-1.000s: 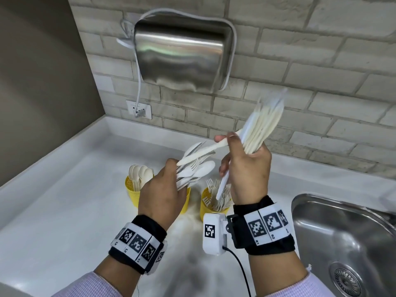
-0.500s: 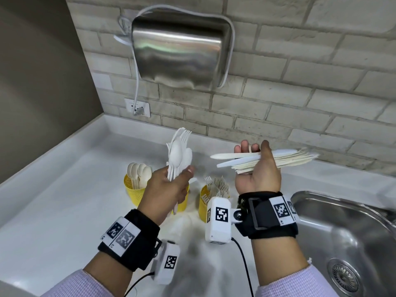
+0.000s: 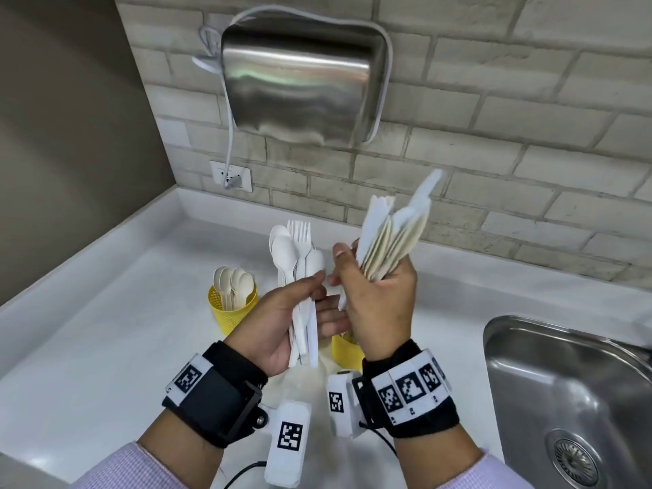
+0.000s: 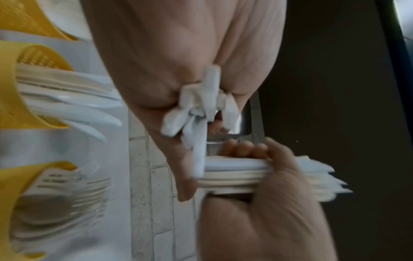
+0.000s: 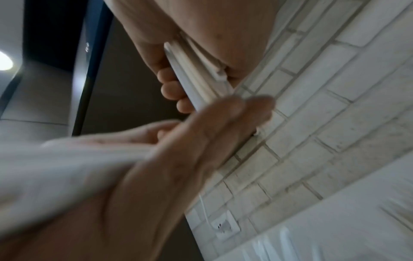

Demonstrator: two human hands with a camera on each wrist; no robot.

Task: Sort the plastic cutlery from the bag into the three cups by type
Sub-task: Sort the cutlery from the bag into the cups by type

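left hand [image 3: 282, 322] gripping spoons and forks [image 3: 296, 255], right hand [image 3: 379, 305] gripping knives [image 3: 395, 234]; knife cup [image 4: 15, 88] seen only from left wrist

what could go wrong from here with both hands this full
The left hand holds spoons and forks mixed, so a fork could drop into the spoon cup by mistake. The right hand grips a fanned bundle of knives while its fingers reach across, so one may slip, perhaps toward the sink.
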